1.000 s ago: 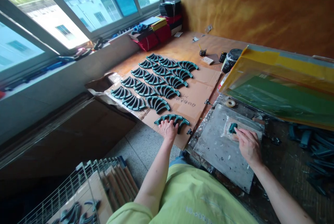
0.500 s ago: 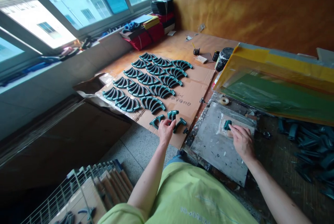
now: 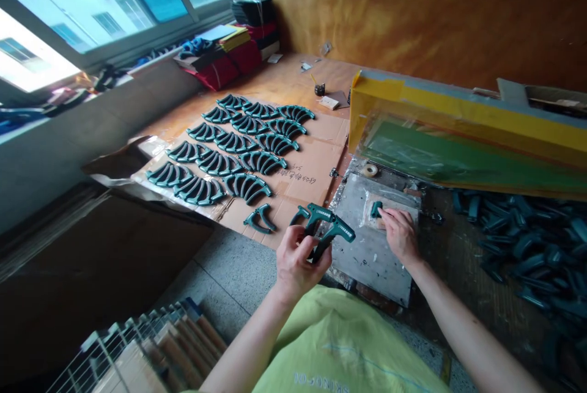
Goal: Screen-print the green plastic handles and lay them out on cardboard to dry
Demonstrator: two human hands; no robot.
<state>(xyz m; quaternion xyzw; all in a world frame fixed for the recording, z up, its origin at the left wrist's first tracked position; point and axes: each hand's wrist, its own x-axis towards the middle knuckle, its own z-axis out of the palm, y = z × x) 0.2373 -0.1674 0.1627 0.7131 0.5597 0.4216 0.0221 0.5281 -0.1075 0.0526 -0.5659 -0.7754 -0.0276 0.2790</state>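
Note:
My left hand (image 3: 300, 264) is closed around several dark green curved plastic handles (image 3: 321, 214), held up over the near edge of the cardboard. Pale printed marks show on the ends of two of them. My right hand (image 3: 401, 235) has its fingers closed at another green handle (image 3: 376, 208), which sits on a small pale block on the grey metal plate (image 3: 362, 264). Two loose handles (image 3: 260, 219) lie left of my left hand on the cardboard (image 3: 316, 136). Beyond them, rows of fanned-out handles (image 3: 217, 162) cover much of the sheet.
A yellow-edged frame with a green screen (image 3: 422, 148) stands tilted behind the plate. Many dark handles (image 3: 527, 240) are heaped at right. A tape roll (image 3: 369, 170) lies at the plate's far edge. A wire rack (image 3: 123, 344) stands at lower left, below the table.
My left hand has lifted handles off the cardboard and drawn them nearer to me. My right hand stays at the block. The screen frame has shifted and hides the black pot. The view has turned right.

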